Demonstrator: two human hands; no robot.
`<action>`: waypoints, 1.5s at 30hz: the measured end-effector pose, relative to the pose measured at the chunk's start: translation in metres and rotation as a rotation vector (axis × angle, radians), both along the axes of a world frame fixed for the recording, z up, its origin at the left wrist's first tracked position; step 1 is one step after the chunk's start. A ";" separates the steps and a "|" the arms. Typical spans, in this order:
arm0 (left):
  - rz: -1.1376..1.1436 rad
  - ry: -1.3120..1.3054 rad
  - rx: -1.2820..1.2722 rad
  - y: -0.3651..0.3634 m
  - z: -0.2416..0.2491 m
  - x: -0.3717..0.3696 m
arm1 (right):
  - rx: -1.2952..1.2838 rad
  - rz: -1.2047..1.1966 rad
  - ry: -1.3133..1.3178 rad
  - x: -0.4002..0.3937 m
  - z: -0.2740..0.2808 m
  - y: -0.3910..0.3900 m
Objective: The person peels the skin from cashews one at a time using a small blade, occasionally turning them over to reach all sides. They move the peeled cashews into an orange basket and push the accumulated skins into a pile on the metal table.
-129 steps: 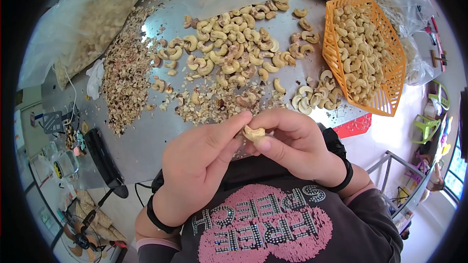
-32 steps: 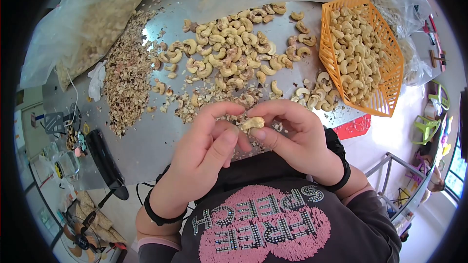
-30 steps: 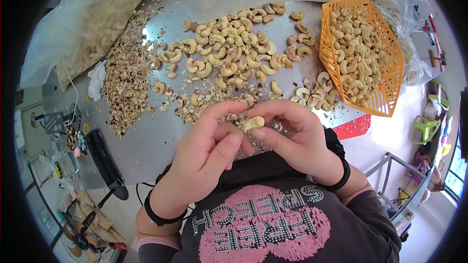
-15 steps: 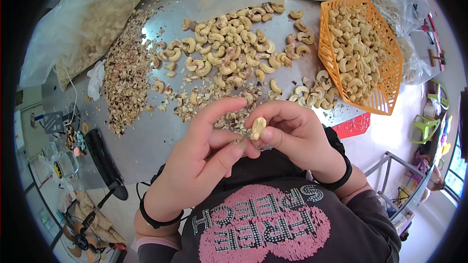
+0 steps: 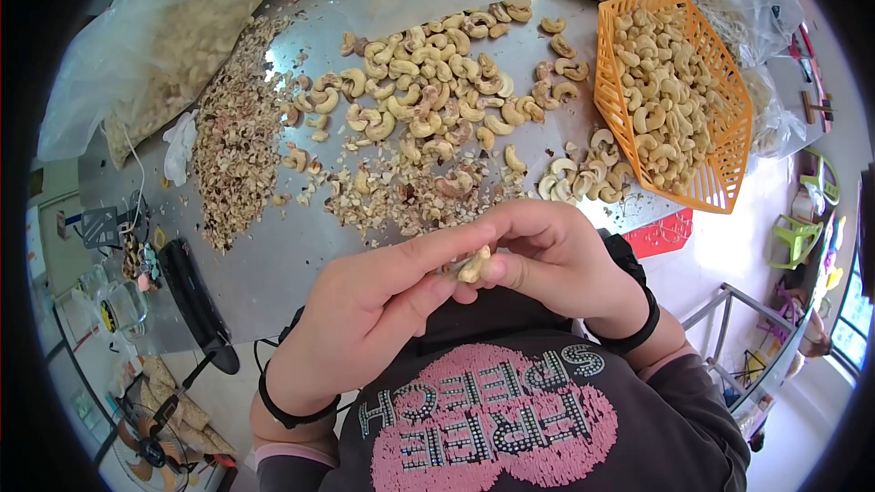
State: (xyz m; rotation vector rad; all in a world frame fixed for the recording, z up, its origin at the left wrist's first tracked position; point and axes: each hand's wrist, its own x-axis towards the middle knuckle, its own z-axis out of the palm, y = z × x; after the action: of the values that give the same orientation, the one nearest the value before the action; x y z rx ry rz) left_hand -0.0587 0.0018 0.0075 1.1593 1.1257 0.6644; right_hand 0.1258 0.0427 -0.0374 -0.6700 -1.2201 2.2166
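Observation:
A pale cashew nut (image 5: 475,265) is pinched between the thumb and fingers of my right hand (image 5: 551,255), close in front of my shirt. My left hand (image 5: 387,301) meets it from the other side, its index finger stretched over the nut and its thumb near it. The left fingers are closed around something small that they hide. Beyond the hands, a heap of cashews (image 5: 428,82) with patches of brown skin lies on the metal table (image 5: 264,282). Nearer to me are skin flakes and nut bits (image 5: 392,200).
An orange plastic basket (image 5: 606,82) full of cashews stands at the right, with a few loose pale cashews (image 5: 592,173) beside it. A large pile of skin scraps (image 5: 237,146) lies at the left. Clear plastic bags (image 5: 164,46) line the table's far side.
My left index finger has come down from its raised position onto the nut. Both hands have closed together, and the cashew has turned and moved slightly towards me.

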 end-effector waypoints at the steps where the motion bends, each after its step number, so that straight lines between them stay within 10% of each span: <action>1: -0.026 0.003 -0.081 0.001 0.002 -0.001 | -0.018 -0.010 0.032 0.000 0.000 0.001; 12: 0.174 -0.191 -0.169 0.004 -0.010 0.005 | -0.028 -0.104 0.018 0.012 0.007 0.004; 24: 0.354 -0.092 -0.050 0.001 -0.021 -0.008 | 0.574 -1.152 -0.571 0.064 0.020 0.048; 32: 0.565 0.296 0.151 0.030 -0.033 -0.039 | 0.464 -0.916 -0.322 0.059 0.017 0.037; 38: 0.280 0.886 0.372 0.058 -0.056 -0.050 | 0.343 -0.648 -0.226 0.039 0.019 0.021; 45: 0.215 1.002 0.564 0.062 -0.054 -0.026 | 0.347 -0.543 -0.233 0.034 0.016 0.014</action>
State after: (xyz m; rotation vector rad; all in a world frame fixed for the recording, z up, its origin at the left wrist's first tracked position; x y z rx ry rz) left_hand -0.0851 0.0640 -0.0462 1.9758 1.9961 0.5765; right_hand 0.1595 0.0564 -0.0216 -0.9928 -1.3018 1.4738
